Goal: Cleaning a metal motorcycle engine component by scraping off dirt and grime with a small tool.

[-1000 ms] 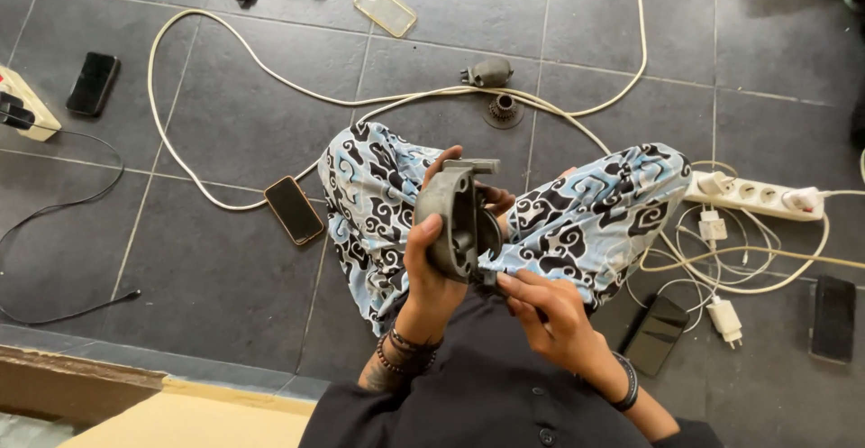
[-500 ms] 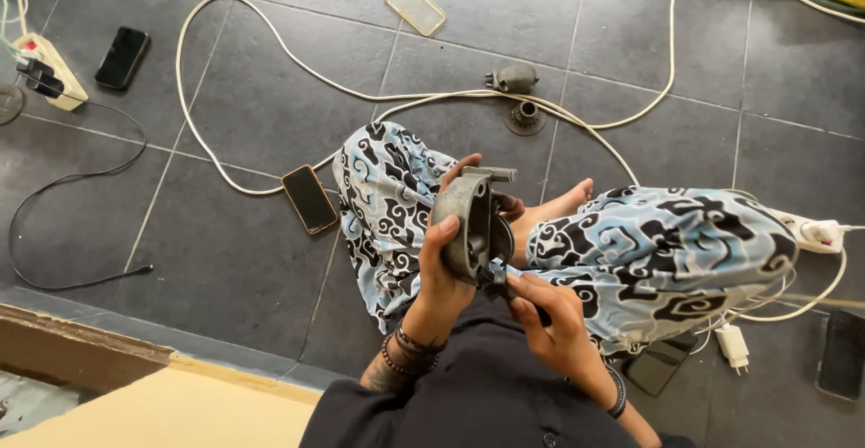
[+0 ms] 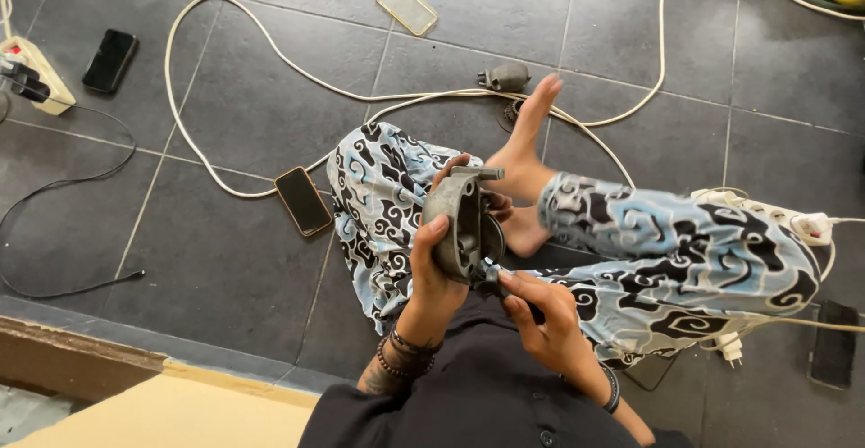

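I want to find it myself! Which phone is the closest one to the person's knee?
Start at the dark tiled floor, then find the knee in blue patterned trousers. Just left of it, beside the white cable, lies a phone. Its brownish edge sets it apart from the plain black phone farther left.

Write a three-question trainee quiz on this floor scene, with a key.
1. True or false: the left hand grips the grey metal part over the lap.
2. Which lies on the tiles just left of the patterned trouser leg? A) a phone with a brown case B) a yellow bag C) a white plug
3. Fill in: the right hand touches the part at its ____ edge.

Key
1. True
2. A
3. Lower; its fingertips meet the part's underside, while the left hand wraps the body.
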